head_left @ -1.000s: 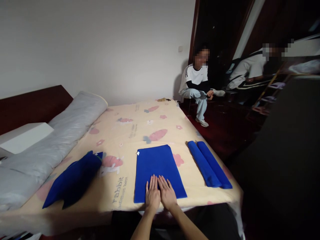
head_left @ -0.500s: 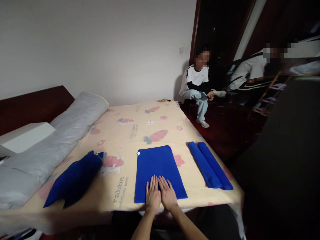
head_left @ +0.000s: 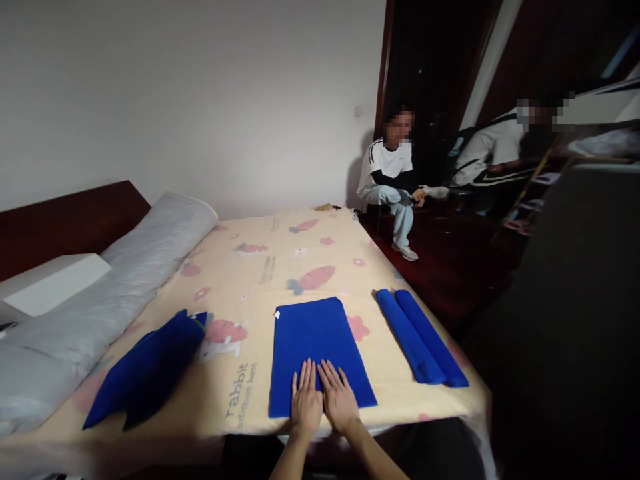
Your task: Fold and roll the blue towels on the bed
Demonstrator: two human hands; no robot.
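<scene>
A blue cloth (head_left: 315,333), folded to a flat rectangle with a small white tag at its far left corner, lies on the patterned bedsheet (head_left: 260,280). My left hand (head_left: 307,400) rests palm down on its near edge, fingers stretched forward. Right beside it, my right hand (head_left: 339,398) lies flat on the same edge, fingers extended. Two rolled blue cloths (head_left: 410,337) (head_left: 431,337) sit side by side to the right. On the left is a crumpled blue cloth (head_left: 150,370).
A rolled grey quilt (head_left: 125,267) and a white box (head_left: 55,283) lie at the left by the dark headboard (head_left: 75,213). One person (head_left: 393,180) sits beyond the bed's far right corner, another (head_left: 495,150) farther right. A dark surface (head_left: 575,300) stands at the right.
The whole view has shifted slightly, so the bed appears a little lower. Both hands remain flat on the folded cloth's near edge.
</scene>
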